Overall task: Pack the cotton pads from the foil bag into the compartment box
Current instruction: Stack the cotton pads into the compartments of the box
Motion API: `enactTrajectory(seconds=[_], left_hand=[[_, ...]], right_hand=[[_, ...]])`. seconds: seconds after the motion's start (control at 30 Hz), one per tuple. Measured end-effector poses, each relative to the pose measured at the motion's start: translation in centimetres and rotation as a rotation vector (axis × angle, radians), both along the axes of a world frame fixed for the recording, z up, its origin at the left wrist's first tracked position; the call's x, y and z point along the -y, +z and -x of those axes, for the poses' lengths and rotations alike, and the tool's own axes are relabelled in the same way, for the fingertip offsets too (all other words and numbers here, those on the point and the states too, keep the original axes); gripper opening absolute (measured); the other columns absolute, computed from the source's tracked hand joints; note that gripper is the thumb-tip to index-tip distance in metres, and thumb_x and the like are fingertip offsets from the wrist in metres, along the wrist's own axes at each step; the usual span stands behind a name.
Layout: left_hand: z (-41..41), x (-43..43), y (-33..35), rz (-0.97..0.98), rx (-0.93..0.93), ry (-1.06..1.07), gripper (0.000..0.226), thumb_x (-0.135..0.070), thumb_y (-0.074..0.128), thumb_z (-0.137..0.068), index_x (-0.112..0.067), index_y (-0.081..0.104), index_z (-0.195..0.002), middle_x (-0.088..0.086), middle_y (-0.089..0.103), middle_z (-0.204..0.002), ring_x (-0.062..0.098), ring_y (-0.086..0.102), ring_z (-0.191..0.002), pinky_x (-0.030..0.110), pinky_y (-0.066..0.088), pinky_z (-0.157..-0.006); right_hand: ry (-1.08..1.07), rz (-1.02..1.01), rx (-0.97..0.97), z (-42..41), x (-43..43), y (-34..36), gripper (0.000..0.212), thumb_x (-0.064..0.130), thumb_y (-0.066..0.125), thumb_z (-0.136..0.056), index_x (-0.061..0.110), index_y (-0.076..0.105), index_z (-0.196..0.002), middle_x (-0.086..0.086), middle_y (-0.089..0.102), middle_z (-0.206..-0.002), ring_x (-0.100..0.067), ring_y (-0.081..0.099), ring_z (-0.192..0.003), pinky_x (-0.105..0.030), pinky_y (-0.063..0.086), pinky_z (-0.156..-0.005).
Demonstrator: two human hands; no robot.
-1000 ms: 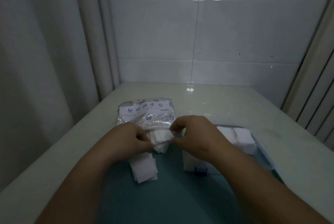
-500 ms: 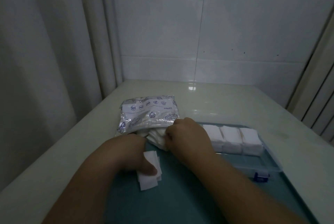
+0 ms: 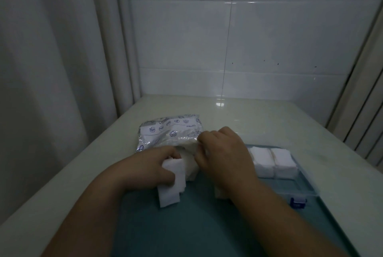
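Observation:
A silver foil bag (image 3: 165, 132) printed with blue shells lies on the table, its open mouth facing me. My left hand (image 3: 153, 169) grips a stack of white cotton pads (image 3: 171, 186) just in front of the bag. My right hand (image 3: 219, 153) is curled at the bag's mouth, pinching pads (image 3: 189, 151) that stick out of it. The clear compartment box (image 3: 300, 186) with a blue latch stands to the right, and white pad stacks (image 3: 271, 161) fill its far compartments. My right forearm hides part of the box.
A teal mat (image 3: 186, 225) covers the near part of the pale table (image 3: 269, 120). A curtain (image 3: 51, 70) hangs on the left and a tiled wall (image 3: 248, 49) stands behind. A ribbed panel (image 3: 369, 111) borders the right side.
My left hand has lifted the loose pad stack and drawn it toward the bag's mouth. My right hand stays at the bag opening, shifted slightly right, still pulling pads.

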State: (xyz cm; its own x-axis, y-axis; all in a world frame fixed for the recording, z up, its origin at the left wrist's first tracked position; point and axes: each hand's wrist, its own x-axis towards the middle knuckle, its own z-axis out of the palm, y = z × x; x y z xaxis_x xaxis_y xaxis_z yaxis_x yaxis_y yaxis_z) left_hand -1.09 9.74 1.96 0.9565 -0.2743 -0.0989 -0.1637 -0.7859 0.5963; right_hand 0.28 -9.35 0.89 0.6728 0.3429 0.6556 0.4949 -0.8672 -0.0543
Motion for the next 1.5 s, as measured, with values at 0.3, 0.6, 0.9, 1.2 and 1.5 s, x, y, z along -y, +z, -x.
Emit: enactTrajectory(seconds=[0.3, 0.6, 0.9, 1.2, 1.5], left_hand=[[-1.1, 1.2, 0.7, 0.458, 0.042, 0.222, 0.033, -0.03, 0.076, -0.055, -0.024, 0.068, -0.086, 0.006, 0.071, -0.084, 0.02, 0.066, -0.076, 0.04, 0.053, -0.075], [-2.7, 5.3, 1.7, 0.637, 0.117, 0.36, 0.013, -0.006, 0.073, -0.077, -0.009, 0.067, -0.088, 0.014, 0.07, -0.085, 0.027, 0.07, -0.072, 0.033, 0.061, -0.058], [-2.9, 6.9, -0.7, 0.891, 0.013, 0.277, 0.016, 0.006, 0.061, -0.086, -0.006, 0.065, -0.096, 0.017, 0.072, -0.089, 0.025, 0.07, -0.076, 0.035, 0.061, -0.069], [-2.0, 8.4, -0.4, 0.924, 0.042, 0.268, 0.03, 0.002, 0.056, -0.078, -0.023, 0.066, -0.092, 0.017, 0.071, -0.091, 0.036, 0.067, -0.085, 0.058, 0.054, -0.085], [-0.9, 11.0, 0.4, 0.95, 0.26, 0.414, 0.034, -0.044, 0.049, -0.095, -0.017, 0.068, -0.084, 0.0, 0.066, -0.082, 0.014, 0.061, -0.077, 0.034, 0.05, -0.072]], right_hand=[[0.008, -0.768, -0.382, -0.4, 3.9, 3.3, 0.013, 0.017, 0.062, -0.087, 0.028, 0.06, -0.094, 0.014, 0.063, -0.076, -0.008, 0.066, -0.067, -0.028, 0.058, -0.066], [0.196, -0.996, -0.79, -0.4, 5.6, 2.9, 0.013, 0.001, 0.059, -0.084, 0.009, 0.068, -0.088, -0.006, 0.068, -0.086, -0.019, 0.064, -0.076, -0.023, 0.055, -0.062], [0.123, -0.92, -0.824, -0.9, 6.0, 1.2, 0.01, 0.005, 0.064, -0.084, 0.015, 0.067, -0.086, -0.004, 0.069, -0.088, -0.02, 0.065, -0.081, -0.031, 0.06, -0.072], [0.166, -0.816, -0.849, 0.0, 6.5, 1.8, 0.022, 0.011, 0.069, -0.081, 0.03, 0.063, -0.092, 0.004, 0.069, -0.089, -0.012, 0.064, -0.079, -0.021, 0.049, -0.059], [0.156, -0.715, -0.815, 0.1, 6.6, 1.6, 0.018, 0.018, 0.076, -0.076, 0.03, 0.069, -0.087, 0.009, 0.071, -0.089, -0.015, 0.066, -0.085, -0.041, 0.057, -0.082]])
